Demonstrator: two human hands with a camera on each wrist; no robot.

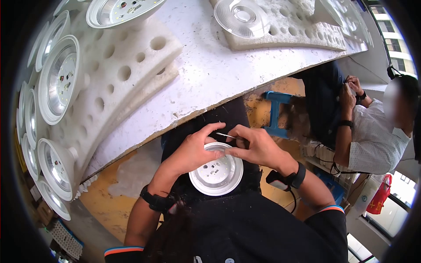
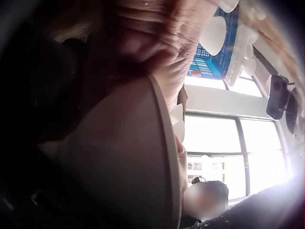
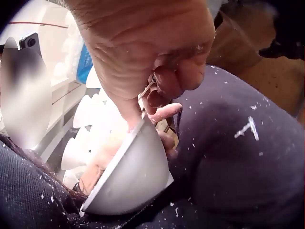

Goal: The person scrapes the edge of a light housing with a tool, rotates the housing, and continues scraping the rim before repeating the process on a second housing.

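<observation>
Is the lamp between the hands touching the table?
Apart. The head view shows dark cloth in the gap between the lamp and the table.

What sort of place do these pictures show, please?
Probably a workshop where lamps are assembled. White foam blocks with round holes bear white cone-shaped lamp housings, and the person's left hand and right hand are at a similar round white housing showing small circuit parts.

A reflector lamp (image 1: 216, 174) sits on the lap before the worktable (image 1: 206, 65), left hand (image 1: 191, 150) and right hand (image 1: 258, 148) at its far rim. Leftward on the table, a foam rack (image 1: 139, 59) bears more lamps (image 1: 60, 80); far right, another rack (image 1: 285, 40) bears a lens (image 1: 242, 18).
</observation>
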